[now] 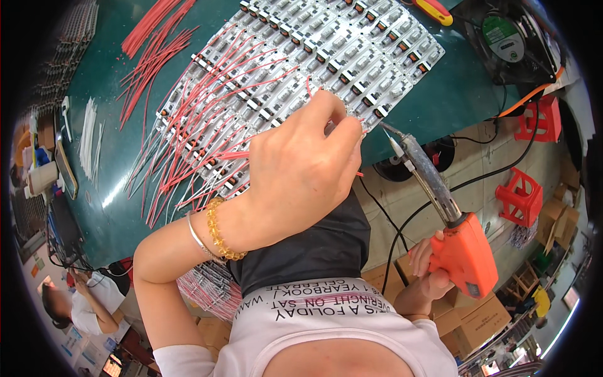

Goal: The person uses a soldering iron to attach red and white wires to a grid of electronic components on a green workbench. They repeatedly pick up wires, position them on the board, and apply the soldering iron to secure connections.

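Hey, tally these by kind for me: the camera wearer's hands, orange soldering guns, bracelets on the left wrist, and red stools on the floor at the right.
Hands: 2 (left hand, right hand)
Orange soldering gun: 1
Bracelets: 2 (yellow beaded bracelet, silver bangle)
Red stools: 2
Total: 7

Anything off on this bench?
No spill or damage I can make out. Only untidy spot: the loose red wires left of the circuit boards splay and cross, while the white wires nearby lie closer to parallel.
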Available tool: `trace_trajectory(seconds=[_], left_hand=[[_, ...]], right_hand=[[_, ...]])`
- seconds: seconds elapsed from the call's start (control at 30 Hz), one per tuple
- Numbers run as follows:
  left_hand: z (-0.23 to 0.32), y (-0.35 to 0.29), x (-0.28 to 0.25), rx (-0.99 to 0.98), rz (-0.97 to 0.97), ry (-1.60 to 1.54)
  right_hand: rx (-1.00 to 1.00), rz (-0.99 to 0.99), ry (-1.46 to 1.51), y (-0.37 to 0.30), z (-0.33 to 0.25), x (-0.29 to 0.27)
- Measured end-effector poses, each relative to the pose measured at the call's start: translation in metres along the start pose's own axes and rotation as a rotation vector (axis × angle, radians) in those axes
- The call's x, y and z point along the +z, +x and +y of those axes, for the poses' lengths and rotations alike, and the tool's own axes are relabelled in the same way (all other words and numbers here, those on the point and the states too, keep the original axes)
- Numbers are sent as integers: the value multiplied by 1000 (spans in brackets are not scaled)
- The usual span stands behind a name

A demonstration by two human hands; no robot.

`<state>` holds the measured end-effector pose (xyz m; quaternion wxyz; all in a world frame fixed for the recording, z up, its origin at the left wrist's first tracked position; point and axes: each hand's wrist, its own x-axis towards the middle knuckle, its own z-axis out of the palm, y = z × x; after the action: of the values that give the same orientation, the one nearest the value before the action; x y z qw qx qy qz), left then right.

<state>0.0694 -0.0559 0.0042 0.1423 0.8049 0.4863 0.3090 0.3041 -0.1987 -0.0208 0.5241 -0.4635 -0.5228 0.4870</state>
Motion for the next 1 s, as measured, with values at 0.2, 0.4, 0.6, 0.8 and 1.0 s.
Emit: trace_trajectory(seconds=[0.2, 0.4, 0.6, 0.8, 1.0], left_hand=[[-5, 5, -5, -61, -17, -114], [-15, 13, -23, 55, -229, -204], [-7, 6, -38, 11, -273, 28], [-84, 25, -123, -89, 7, 264], [-161, 29, -136, -157, -160, 235]], right_hand=[[-24, 88, -2, 8, 0, 6], [-36, 108, 47, 22, -8, 17], [-55, 122, 55, 27, -2, 19], [-49, 112, 125, 33, 3, 16], [-102, 58, 141, 48, 6, 23]])
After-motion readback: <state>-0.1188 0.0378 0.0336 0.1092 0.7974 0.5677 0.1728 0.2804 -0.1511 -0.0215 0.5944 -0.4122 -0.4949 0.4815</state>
